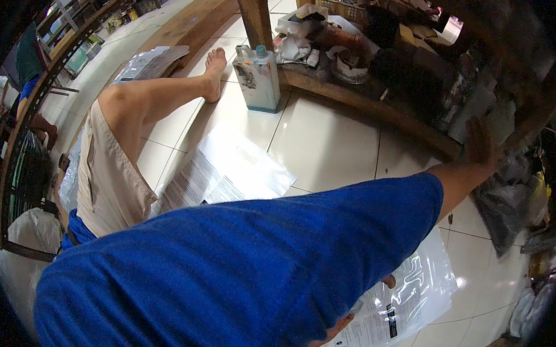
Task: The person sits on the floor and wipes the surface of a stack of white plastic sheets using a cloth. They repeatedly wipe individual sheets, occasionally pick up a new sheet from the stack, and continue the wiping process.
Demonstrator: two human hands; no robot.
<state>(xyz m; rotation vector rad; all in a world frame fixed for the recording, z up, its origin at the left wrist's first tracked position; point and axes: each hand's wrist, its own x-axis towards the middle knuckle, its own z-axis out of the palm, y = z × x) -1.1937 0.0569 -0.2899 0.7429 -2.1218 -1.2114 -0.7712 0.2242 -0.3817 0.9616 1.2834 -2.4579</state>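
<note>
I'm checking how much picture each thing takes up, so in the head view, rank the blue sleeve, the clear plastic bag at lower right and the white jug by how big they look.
1. blue sleeve, inflated by nearness
2. clear plastic bag
3. white jug

A white plastic jug with a blue cap (258, 77) stands on the pale tiled floor (330, 145), just beside a low wooden ledge (359, 102) crowded with crumpled bags and boxes. Printed plastic sheets (227, 170) lie flat mid-floor; another clear printed bag (397, 308) rests near the floor's lower right edge.
</note>
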